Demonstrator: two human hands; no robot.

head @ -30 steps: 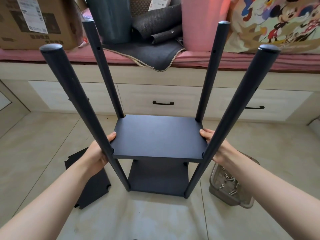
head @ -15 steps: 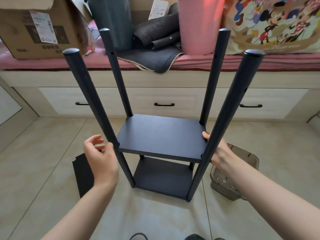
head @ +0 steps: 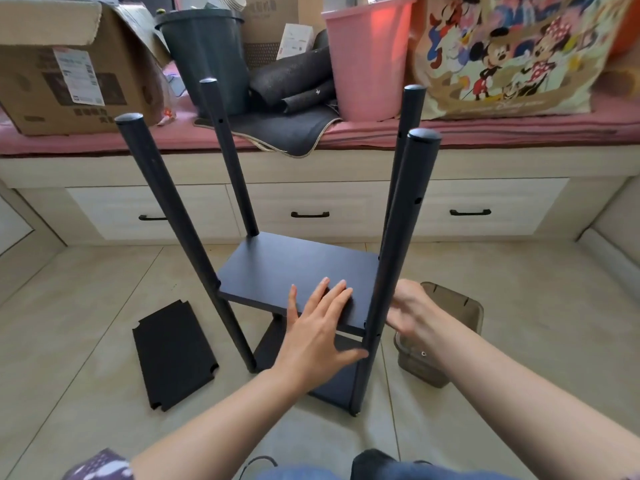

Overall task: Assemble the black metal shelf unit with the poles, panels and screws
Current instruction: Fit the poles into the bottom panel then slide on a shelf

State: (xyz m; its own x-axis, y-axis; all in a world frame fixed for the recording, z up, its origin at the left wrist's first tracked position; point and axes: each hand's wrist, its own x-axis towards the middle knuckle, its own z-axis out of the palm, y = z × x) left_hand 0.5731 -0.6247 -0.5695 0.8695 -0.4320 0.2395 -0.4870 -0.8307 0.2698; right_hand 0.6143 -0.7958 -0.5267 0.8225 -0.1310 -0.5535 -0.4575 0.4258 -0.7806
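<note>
Shelf unit (head: 298, 271), screws (head: 423, 354) in plastic tub (head: 460, 308)

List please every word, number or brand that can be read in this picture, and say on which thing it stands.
Nothing reads clearly enough to quote.
Cardboard box: shipping label and dark printed characters, blurred.
Carton behind the grey bin: faint printed characters, blurred.
Small white box: tiny print, too small.
Cartoon bag: script line near its bottom edge, blurred.
Shelf unit: no text.

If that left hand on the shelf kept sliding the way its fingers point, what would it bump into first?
Probably the far right pole: the left hand lies flat on the upper panel, fingers aimed up and right. Depth is unclear.
</note>
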